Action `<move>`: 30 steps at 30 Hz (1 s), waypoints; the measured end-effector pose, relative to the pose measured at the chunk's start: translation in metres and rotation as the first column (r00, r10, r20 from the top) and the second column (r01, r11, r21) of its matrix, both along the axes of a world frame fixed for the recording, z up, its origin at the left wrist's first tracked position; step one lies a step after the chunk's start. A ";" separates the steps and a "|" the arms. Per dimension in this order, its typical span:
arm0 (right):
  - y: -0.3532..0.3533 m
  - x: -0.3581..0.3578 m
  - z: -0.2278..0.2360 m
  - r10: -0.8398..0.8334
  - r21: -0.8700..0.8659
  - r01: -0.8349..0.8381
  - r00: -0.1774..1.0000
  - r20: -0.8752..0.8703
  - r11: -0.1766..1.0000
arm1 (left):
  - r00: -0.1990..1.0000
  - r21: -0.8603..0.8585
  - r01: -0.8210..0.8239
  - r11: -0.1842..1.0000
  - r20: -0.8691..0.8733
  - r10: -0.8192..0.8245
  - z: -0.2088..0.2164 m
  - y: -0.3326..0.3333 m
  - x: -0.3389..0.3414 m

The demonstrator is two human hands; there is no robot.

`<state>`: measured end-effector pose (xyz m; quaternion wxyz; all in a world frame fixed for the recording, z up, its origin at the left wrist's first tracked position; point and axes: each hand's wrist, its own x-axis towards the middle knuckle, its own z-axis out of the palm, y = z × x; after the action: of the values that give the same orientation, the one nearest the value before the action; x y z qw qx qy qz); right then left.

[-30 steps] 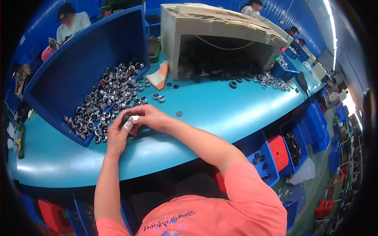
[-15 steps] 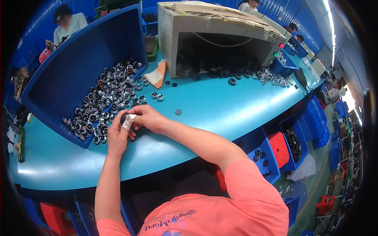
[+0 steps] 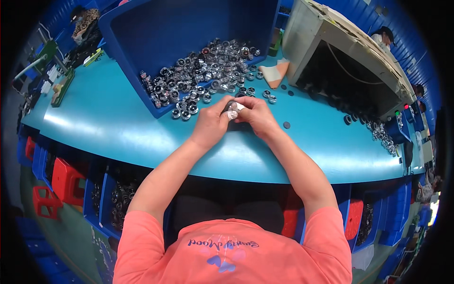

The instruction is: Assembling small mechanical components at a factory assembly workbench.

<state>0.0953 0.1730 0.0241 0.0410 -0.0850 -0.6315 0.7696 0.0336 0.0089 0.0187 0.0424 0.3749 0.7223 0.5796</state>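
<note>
Grip's tight, left hand (image 3: 210,127) and right hand (image 3: 257,116) both pinching one small metal ring (image 3: 232,107) mid-frame over the desk (image 3: 113,123), could easily slip into the ring pile (image 3: 203,75) if my fingertips loosen.

The person wears a coral short-sleeved T-shirt with purple script and a heart print.

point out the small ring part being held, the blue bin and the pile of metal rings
small ring part (image 3: 232,107), head view, its silvery top
blue bin (image 3: 189,28), head view, bare inner wall
pile of metal rings (image 3: 203,75), head view, middle of heap
</note>
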 end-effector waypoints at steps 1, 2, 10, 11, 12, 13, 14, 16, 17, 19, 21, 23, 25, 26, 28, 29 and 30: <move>0.000 -0.001 0.002 0.027 -0.018 -0.027 1.000 -0.001 0.999 | 0.995 -0.008 0.020 1.000 0.098 -0.019 0.004 0.000 0.000; 0.002 0.000 0.004 0.044 -0.051 -0.043 0.999 0.017 0.998 | 0.984 -0.007 0.038 0.999 0.177 -0.037 0.008 0.000 0.000; 0.003 0.002 0.009 0.048 -0.053 -0.048 0.999 0.000 0.997 | 0.985 0.014 0.020 1.000 -0.171 -0.017 -0.004 0.002 -0.007; 0.003 0.001 0.006 0.035 -0.042 -0.035 0.999 0.004 0.998 | 0.981 -0.027 -0.002 1.000 -0.196 -0.003 -0.003 0.001 -0.005; 0.003 0.001 0.002 0.022 -0.031 -0.021 1.000 0.009 0.999 | 0.975 -0.067 -0.025 0.997 -0.221 0.010 0.000 0.000 -0.001; 0.002 0.001 0.000 0.010 -0.021 -0.010 1.000 0.012 1.000 | 0.969 -0.107 -0.050 0.993 -0.248 0.022 0.002 -0.001 0.002; 0.000 0.001 -0.001 -0.013 -0.021 0.014 1.000 0.018 1.000 | 0.971 -0.100 -0.052 0.994 -0.238 0.027 0.001 -0.001 0.003; -0.006 0.000 -0.004 -0.063 -0.020 0.063 0.998 0.032 0.998 | 0.975 -0.087 -0.053 0.995 -0.220 0.033 -0.001 0.001 0.005; -0.008 -0.001 -0.003 -0.090 0.001 0.090 0.996 0.025 0.996 | 0.969 -0.103 -0.085 0.991 -0.238 0.058 -0.001 0.002 0.006; -0.013 -0.002 -0.001 -0.146 0.038 0.146 0.989 0.009 0.989 | 0.955 -0.138 -0.146 0.980 -0.278 0.104 -0.001 0.006 0.008; -0.019 -0.002 -0.003 -0.195 0.092 0.193 0.981 0.011 0.977 | 0.942 -0.138 -0.172 0.975 -0.313 0.122 -0.004 0.007 0.008; -0.016 -0.002 -0.004 -0.167 0.055 0.166 0.986 0.004 0.985 | 0.958 -0.107 -0.142 0.984 -0.267 0.110 -0.003 0.009 0.006; -0.006 -0.005 0.002 -0.058 -0.070 0.056 0.998 -0.021 0.996 | 0.989 -0.036 -0.068 0.997 -0.135 0.063 0.002 0.008 0.002; -0.006 -0.003 0.004 -0.057 -0.061 0.055 0.998 -0.032 0.997 | 0.993 -0.012 -0.047 0.999 -0.110 0.045 0.002 0.007 0.002; -0.007 0.001 0.007 -0.055 -0.043 0.053 0.997 -0.047 0.998 | 0.998 0.039 -0.007 0.999 -0.056 0.010 -0.001 0.004 0.004; -0.007 0.001 0.004 -0.070 0.007 0.070 0.995 -0.068 0.997 | 0.999 0.047 -0.001 0.999 -0.033 0.003 -0.002 0.004 0.005; -0.008 -0.001 -0.002 -0.083 0.057 0.088 0.993 -0.089 0.994 | 1.000 0.057 0.004 0.998 -0.010 -0.004 -0.003 0.005 0.004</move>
<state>0.0938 0.1652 0.0225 0.1038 -0.0773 -0.6481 0.7505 0.0376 0.0138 0.0158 0.0296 0.3802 0.7050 0.5979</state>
